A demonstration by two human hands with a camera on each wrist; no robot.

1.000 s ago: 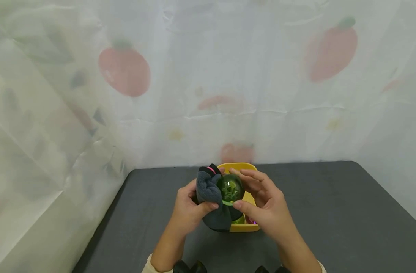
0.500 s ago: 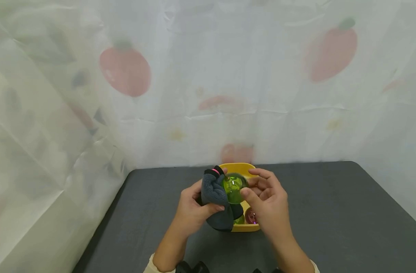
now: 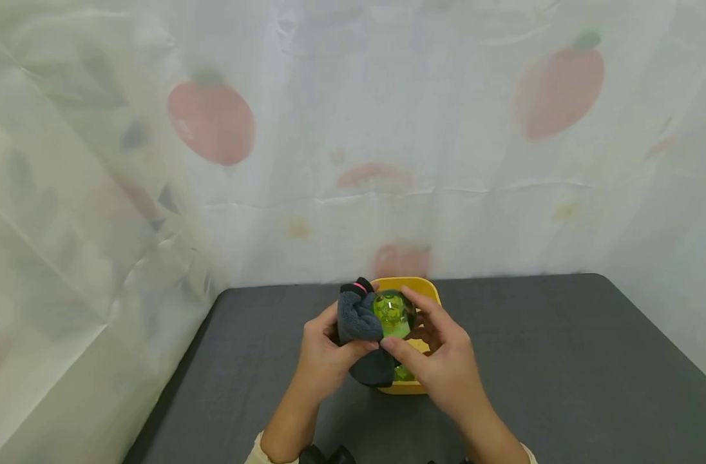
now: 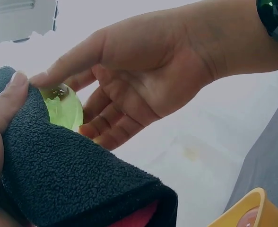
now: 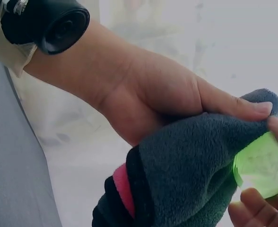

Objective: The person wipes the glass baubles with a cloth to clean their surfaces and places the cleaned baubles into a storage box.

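My left hand (image 3: 324,361) grips a dark grey fleece cloth (image 3: 359,322) with a pink trim, pressed against a clear green ball (image 3: 391,312). My right hand (image 3: 431,351) holds that ball between its thumb and fingers, just above a yellow tub (image 3: 410,388). In the left wrist view the cloth (image 4: 68,184) wraps over the ball (image 4: 64,108), and the right hand's fingers (image 4: 106,127) curl around the ball's far side. The right wrist view shows the cloth (image 5: 186,175) covering the left side of the ball (image 5: 264,165).
The yellow tub sits mid-table on a dark grey tabletop (image 3: 562,361) and holds another green ball (image 3: 404,374). A white curtain (image 3: 353,129) printed with red fruit hangs behind and to the left. The table's left edge (image 3: 173,380) is near.
Both hands with the ball and cloth shifted slightly left and toward me. The right hand turned the ball and now hides the reddish ball seen in the tub before.
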